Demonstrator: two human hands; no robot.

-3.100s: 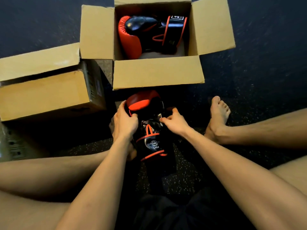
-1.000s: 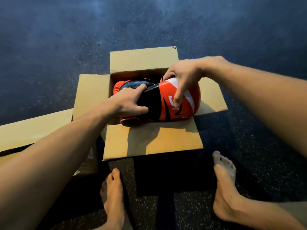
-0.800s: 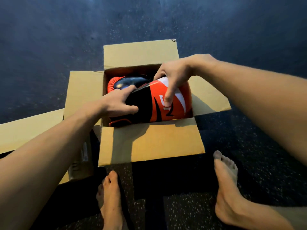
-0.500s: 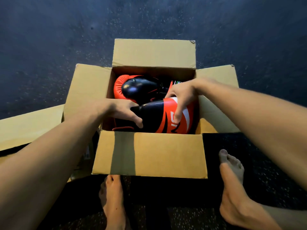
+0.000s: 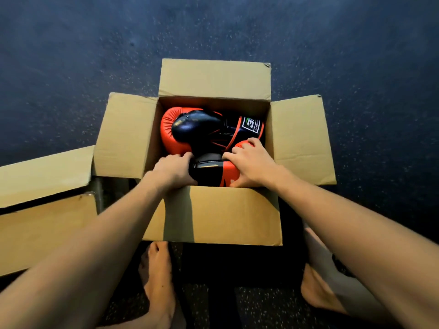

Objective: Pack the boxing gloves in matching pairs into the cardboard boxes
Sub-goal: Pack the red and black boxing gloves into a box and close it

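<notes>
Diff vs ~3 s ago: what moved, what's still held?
The second glove was carried forward into the open box and pushed down along its near wall, beside the first glove. The left hand and right hand still grip it, and nothing was let go. The first glove stayed at the far side, and the box at left is unchanged.
</notes>
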